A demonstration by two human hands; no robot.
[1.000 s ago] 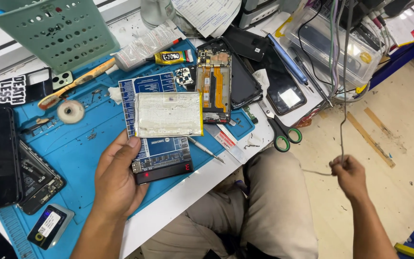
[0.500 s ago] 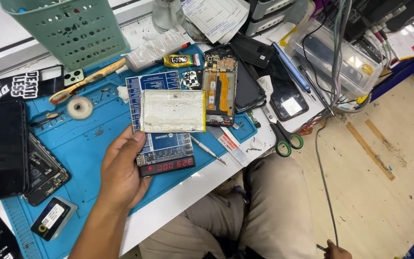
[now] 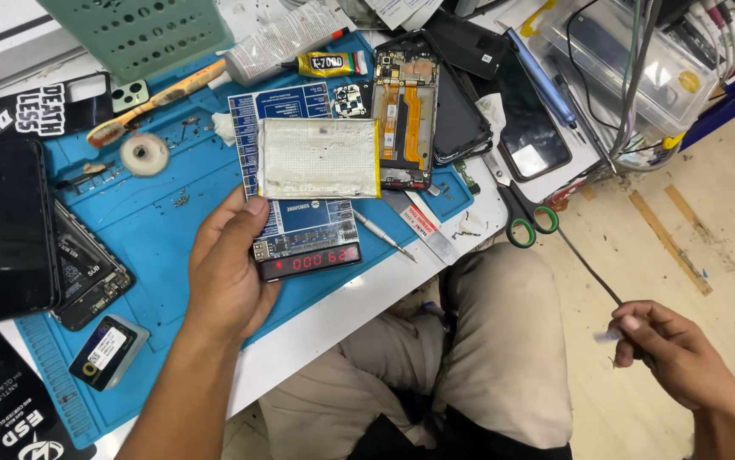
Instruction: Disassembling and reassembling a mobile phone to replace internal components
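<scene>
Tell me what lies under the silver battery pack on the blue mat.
The battery pack rests on a blue tester board with a red display, steadied by the left hand. The board's middle is covered, so nothing there can be seen.

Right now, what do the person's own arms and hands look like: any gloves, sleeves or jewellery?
Both are bare: the left hand and right hand show no gloves, rings or watch, and both forearms are uncovered, no sleeve in view. Beige trousers cover the legs.
</scene>
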